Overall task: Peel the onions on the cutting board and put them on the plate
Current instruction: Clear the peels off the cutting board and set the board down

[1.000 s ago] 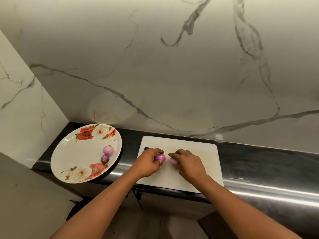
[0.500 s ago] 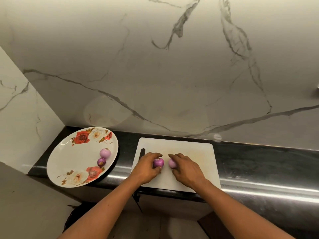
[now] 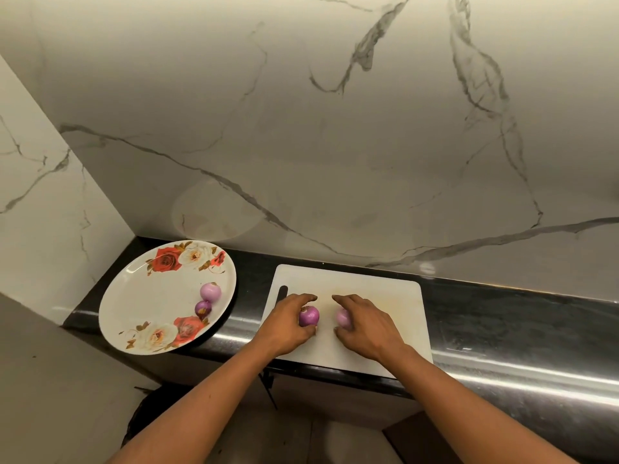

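Two small purple onions sit on the white cutting board (image 3: 378,289). My left hand (image 3: 284,324) curls around the left onion (image 3: 308,317), thumb below and fingers above it. My right hand (image 3: 366,326) grips the right onion (image 3: 343,318), which is partly hidden by its fingers. On the flowered plate (image 3: 150,303) at the left lie a pale peeled onion (image 3: 210,291) and a darker purple onion (image 3: 203,308), close to the plate's right rim.
The board and plate rest on a narrow black counter (image 3: 502,316) with a shiny steel front edge. A marble wall rises right behind, and a side wall closes the left end. The plate overhangs the counter's front edge.
My hands have drawn slightly apart, so the two onions sit a little farther from each other. The camera view has shifted a little.
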